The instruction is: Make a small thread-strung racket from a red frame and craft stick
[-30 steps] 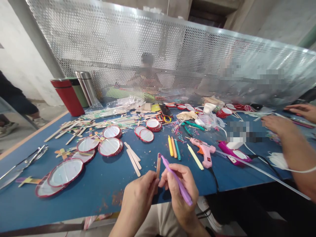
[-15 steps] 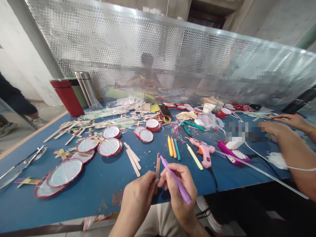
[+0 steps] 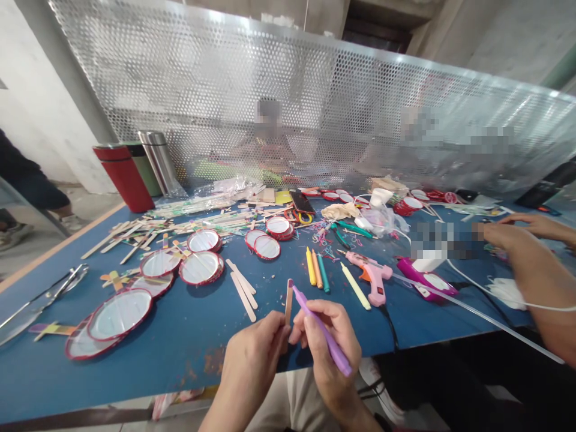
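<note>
Near the table's front edge, my left hand (image 3: 254, 354) pinches a wooden craft stick (image 3: 288, 303) that stands roughly upright, its top end coloured purple. A purple marker (image 3: 328, 339) is gripped in my right hand (image 3: 335, 360), its tip at the coloured end of the stick. Left of the hands lie a few plain craft sticks (image 3: 243, 288). Beyond them on the right are yellow, orange and teal markers (image 3: 317, 270), and a pale yellow marker (image 3: 355, 287) lies apart.
A pink glue gun (image 3: 371, 273) and a magenta power strip (image 3: 425, 279) with cables lie at the right. Round red-rimmed discs (image 3: 119, 315) spread over the left. Flasks (image 3: 123, 180) stand at the back left. A co-worker's arms (image 3: 531, 258) reach in from the right.
My hands stay almost in place, the marker tip still at the stick's top. At the right, the co-worker's hands have shifted slightly.
</note>
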Available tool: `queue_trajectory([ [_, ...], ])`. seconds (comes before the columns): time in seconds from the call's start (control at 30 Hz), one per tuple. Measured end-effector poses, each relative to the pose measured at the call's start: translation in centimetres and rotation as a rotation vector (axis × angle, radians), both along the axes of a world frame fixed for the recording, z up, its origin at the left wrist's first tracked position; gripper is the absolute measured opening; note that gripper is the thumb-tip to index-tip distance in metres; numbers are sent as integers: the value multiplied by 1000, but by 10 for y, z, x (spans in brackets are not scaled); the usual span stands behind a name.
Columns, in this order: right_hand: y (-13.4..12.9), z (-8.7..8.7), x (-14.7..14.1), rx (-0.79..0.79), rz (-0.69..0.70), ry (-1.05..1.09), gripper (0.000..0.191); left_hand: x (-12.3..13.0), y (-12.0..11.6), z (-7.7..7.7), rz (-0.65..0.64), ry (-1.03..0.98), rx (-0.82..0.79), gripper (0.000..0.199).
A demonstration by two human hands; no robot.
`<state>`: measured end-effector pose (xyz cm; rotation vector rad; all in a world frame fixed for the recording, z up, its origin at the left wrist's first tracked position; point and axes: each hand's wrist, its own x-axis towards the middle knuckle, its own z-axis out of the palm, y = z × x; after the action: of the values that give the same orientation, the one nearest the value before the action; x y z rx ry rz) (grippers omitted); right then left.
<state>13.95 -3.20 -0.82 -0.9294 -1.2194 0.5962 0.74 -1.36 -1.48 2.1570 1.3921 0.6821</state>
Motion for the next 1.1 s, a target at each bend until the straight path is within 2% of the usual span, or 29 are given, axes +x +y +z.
queue_trajectory([
  [0.27, 0, 3, -1, -15, 17, -21, 10, 0, 0, -1, -1, -10, 32, 26],
  [0.53, 0, -1, 0, -45, 36, 1, 9, 0, 0, -1, 2, -2, 25, 27],
  [0.8, 1, -3, -1, 33, -97, 51, 12, 0, 0, -2, 11, 30, 36, 27],
  [1.1, 5, 0, 0, -69, -152, -38, 15, 3, -1, -1, 45, 34, 78, 28],
])
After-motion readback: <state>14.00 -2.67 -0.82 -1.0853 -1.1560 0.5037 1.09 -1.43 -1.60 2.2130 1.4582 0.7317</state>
